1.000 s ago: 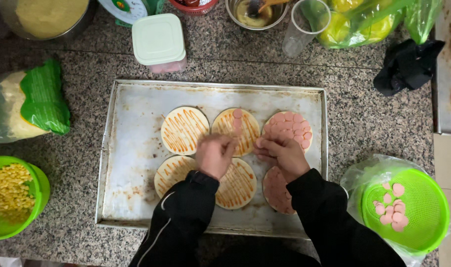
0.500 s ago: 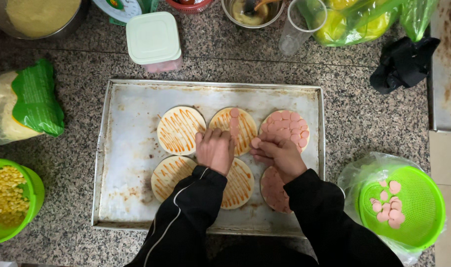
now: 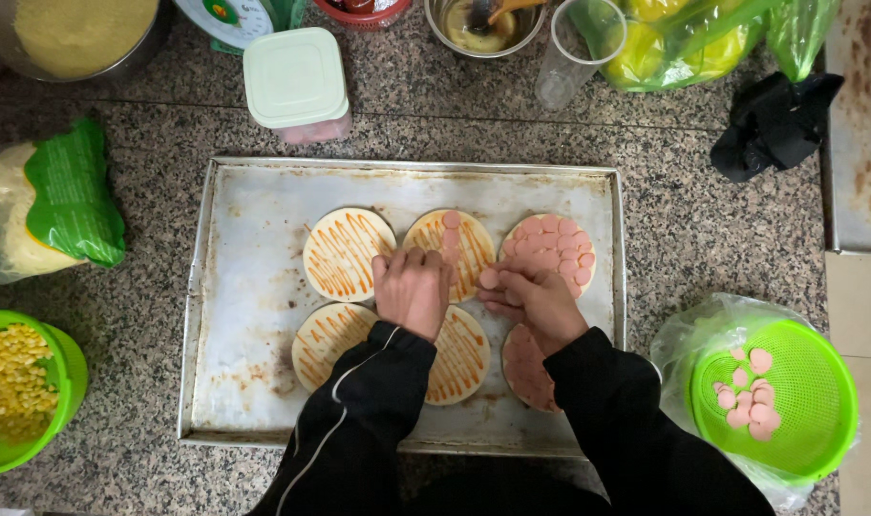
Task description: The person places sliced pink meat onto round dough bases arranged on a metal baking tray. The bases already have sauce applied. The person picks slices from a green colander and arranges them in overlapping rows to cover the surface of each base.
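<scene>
The top-middle round base (image 3: 452, 248) on the metal tray (image 3: 254, 201) lies directly ahead of both hands, a short column of pink sausage slices running away from the person down its centre. The left hand (image 3: 412, 290) rests fingers-down on its near edge, holding nothing visible. The right hand (image 3: 529, 294), just beside it, pinches a sausage slice (image 3: 490, 278).

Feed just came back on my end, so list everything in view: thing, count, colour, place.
tray: one, metal, centre of counter
dough rounds: six, pale with orange sauce, on tray
sausage slices: many, pink, covering the two right rounds, a few on the top middle one
colander: one, green, right, holding slices
corn bowl: one, green, left
lidded box: one, white, above tray
bag: one, green and white, left
left hand: on middle rounds
right hand: holding slices
</scene>
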